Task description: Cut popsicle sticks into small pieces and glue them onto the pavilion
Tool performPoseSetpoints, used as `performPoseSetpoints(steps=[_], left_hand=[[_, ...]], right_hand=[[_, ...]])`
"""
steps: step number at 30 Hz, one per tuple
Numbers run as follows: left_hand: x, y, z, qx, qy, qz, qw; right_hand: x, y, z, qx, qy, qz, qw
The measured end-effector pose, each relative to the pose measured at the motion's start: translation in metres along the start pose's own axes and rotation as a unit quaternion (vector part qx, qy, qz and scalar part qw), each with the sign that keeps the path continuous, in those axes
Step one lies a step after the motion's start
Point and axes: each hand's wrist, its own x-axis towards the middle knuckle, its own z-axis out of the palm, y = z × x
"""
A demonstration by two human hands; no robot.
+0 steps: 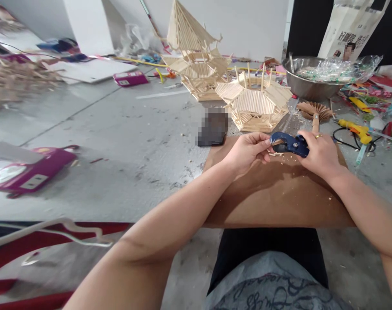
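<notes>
My right hand [322,153] grips a dark blue hook-jawed pipe cutter [289,144] over the brown board. At the tip of its jaw, the fingers of my left hand [249,153] are pinched together. Whatever they hold is too small to make out. Short pale stick pieces [275,154] and crumbs lie under the cutter on the brown board [267,202]. Just beyond my hands stands a six-sided stick structure [256,101] with several upright posts. Behind it to the left rises a tiered stick pagoda [196,51] with a pointed roof.
A dark phone [212,129] lies left of the board. Purple power strips [34,170] rest on the grey table [134,142]. To the right are a yellow glue gun [357,129], a folded paper fan [315,110] and a metal bowl [307,86] holding plastic wrap. A blurred stick pile [18,84] sits far left.
</notes>
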Motion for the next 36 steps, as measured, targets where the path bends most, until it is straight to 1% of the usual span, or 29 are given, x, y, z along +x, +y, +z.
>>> performPoseSetpoints(steps=[3, 10, 12, 14, 17, 20, 23, 26, 29, 32, 36], left_hand=[[-0.001, 0.002, -0.001, 0.008, -0.011, -0.002, 1.000], [-0.002, 0.004, -0.002, 0.000, -0.047, -0.041, 0.998], [-0.002, 0.004, -0.003, -0.011, -0.048, -0.048, 0.998], [-0.001, 0.004, -0.003, -0.022, -0.043, -0.046, 0.998], [-0.003, 0.003, 0.000, -0.028, -0.038, -0.041, 0.998], [-0.006, 0.001, 0.006, -0.010, -0.051, -0.036, 0.998], [-0.009, -0.003, 0.012, 0.017, -0.055, -0.010, 0.998], [-0.010, -0.007, 0.016, 0.049, -0.058, 0.015, 0.997], [-0.009, -0.009, 0.016, 0.085, -0.083, 0.027, 0.993], [-0.009, -0.011, 0.015, 0.125, -0.106, 0.034, 0.986], [-0.009, -0.015, 0.015, 0.158, -0.108, 0.031, 0.981]], right_hand=[[0.000, 0.000, -0.001, -0.013, -0.003, -0.004, 1.000], [-0.001, -0.002, -0.003, -0.030, -0.002, -0.005, 1.000], [-0.001, -0.002, -0.003, -0.021, -0.004, -0.005, 1.000], [-0.001, -0.002, -0.001, 0.002, -0.009, 0.014, 1.000], [0.000, -0.003, 0.000, 0.064, -0.011, 0.082, 0.995], [0.002, -0.006, -0.004, 0.166, -0.007, 0.136, 0.977], [0.004, -0.013, -0.012, 0.284, -0.013, 0.136, 0.949], [0.003, -0.021, -0.019, 0.341, -0.019, 0.125, 0.932], [0.002, -0.024, -0.019, 0.346, -0.018, 0.116, 0.931], [0.001, -0.022, -0.015, 0.322, -0.007, 0.114, 0.940], [0.001, -0.020, -0.012, 0.284, -0.011, 0.105, 0.953]])
